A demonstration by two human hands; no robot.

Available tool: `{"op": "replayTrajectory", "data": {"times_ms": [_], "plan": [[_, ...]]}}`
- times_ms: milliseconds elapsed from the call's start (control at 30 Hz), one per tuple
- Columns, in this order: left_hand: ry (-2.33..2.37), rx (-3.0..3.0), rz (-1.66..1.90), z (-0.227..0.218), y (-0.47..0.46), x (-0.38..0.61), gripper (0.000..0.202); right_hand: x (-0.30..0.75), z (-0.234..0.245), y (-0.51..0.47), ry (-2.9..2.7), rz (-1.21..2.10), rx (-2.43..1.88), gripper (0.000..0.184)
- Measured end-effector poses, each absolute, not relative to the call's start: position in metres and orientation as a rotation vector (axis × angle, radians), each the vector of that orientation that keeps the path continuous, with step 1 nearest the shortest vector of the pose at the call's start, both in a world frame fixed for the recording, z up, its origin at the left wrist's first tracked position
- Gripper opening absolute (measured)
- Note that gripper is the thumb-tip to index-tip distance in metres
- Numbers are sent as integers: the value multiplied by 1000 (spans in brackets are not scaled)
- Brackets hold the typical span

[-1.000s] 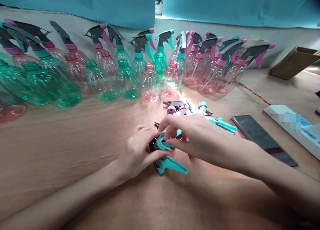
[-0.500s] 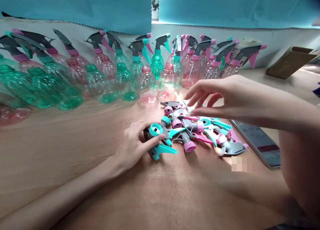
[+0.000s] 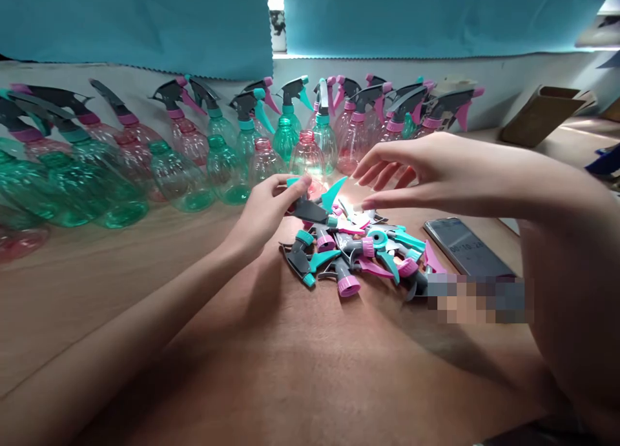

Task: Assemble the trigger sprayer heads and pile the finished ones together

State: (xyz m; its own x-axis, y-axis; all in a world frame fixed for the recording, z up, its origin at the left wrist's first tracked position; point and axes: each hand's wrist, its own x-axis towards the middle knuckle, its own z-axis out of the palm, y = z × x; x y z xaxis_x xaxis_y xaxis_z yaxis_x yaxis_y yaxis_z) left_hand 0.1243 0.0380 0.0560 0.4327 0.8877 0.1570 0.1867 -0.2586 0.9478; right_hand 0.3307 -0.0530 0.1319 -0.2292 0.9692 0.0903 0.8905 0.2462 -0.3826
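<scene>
My left hand (image 3: 271, 213) grips a grey spray trigger head (image 3: 312, 210) with a teal lever and collar, lifted at the left end of the pile. My right hand (image 3: 402, 175) hovers over the pile's far side, thumb and fingers apart, with nothing between them. Beneath both hands lies a heap of grey spray heads with pink or teal parts, among them a pink-collared one (image 3: 347, 284) and a teal one (image 3: 303, 262) at the front. Just beyond, a clear pink bottle (image 3: 307, 152) without a head stands upright, its base partly hidden by the held trigger head.
Rows of pink and green bottles, some topped with spray heads (image 3: 172, 94), line the wall at the back. A phone (image 3: 467, 246) lies right of the heap, partly under a blurred patch. A brown box (image 3: 540, 117) stands at the far right.
My left hand has raised the teal-and-grey spray head from the table's front and moved it away from me, toward the bottles. My right hand stays open above the heap. The view has shifted slightly.
</scene>
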Motion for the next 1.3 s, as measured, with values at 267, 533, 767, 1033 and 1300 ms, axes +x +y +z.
{"op": "replayTrajectory", "data": {"times_ms": [267,533,767,1033,1300], "plan": [[1098,2038,562,53,41,133,40,338,131,-49,-2229,362,-1788,40],[1091,2379,367,67,24,105,31,336,119,-41,-2393,365,-1998,50],[1156,2553,388,44,25,94,32,333,92,-16,-2420,301,-1928,71],[1212,2725,217,40,21,100,42,317,59,5,-2539,426,-1721,64],[1127,2672,241,38,28,91,27,313,64,-2,-2575,460,-1736,58]]}}
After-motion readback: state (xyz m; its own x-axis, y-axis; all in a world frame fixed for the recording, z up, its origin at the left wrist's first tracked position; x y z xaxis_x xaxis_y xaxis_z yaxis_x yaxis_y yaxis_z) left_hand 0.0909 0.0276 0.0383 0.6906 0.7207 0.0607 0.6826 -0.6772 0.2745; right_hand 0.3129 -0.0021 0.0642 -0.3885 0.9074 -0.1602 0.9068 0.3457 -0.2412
